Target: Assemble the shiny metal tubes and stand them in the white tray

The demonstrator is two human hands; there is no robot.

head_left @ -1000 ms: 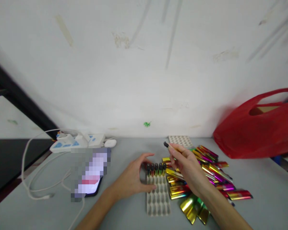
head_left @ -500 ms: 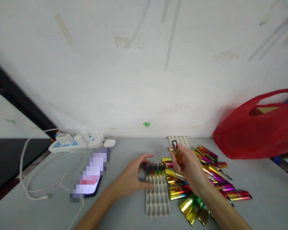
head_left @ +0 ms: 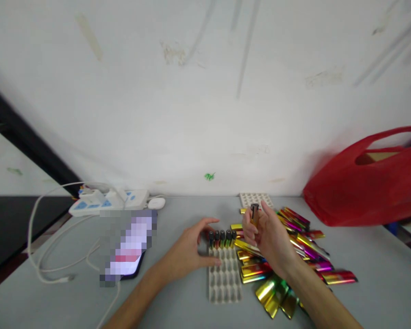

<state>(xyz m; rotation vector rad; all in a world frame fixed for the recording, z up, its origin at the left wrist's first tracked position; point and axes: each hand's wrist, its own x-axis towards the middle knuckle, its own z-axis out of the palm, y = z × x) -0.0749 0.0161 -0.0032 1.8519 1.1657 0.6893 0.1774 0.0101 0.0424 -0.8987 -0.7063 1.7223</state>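
Observation:
My right hand [head_left: 274,242] holds a lighter [head_left: 255,213] upright between the curled fingers, its dark top showing; the thumb stands off to the side. My left hand [head_left: 188,251] is open beside a pale moulded tray [head_left: 225,288], thumb over its cells and index finger stretched behind the far row. That row holds several lighters [head_left: 222,237] standing with black tops up; the nearer cells are bare. Right of the tray, under and around my right forearm, lies a loose pile of shiny gold, red, green and purple flat pieces [head_left: 256,269], apparently lighters.
A second pale tray [head_left: 255,199] lies near the wall. To the right stands a red bag [head_left: 366,192]. On the left are a phone [head_left: 133,242], a power strip [head_left: 109,201], a small white case [head_left: 156,203] and a looping white cable [head_left: 34,228].
My right hand has turned and shifted slightly right with the lighter, which now stands more upright; the thumb has lifted away. My left hand keeps nearly the same pose at the tray.

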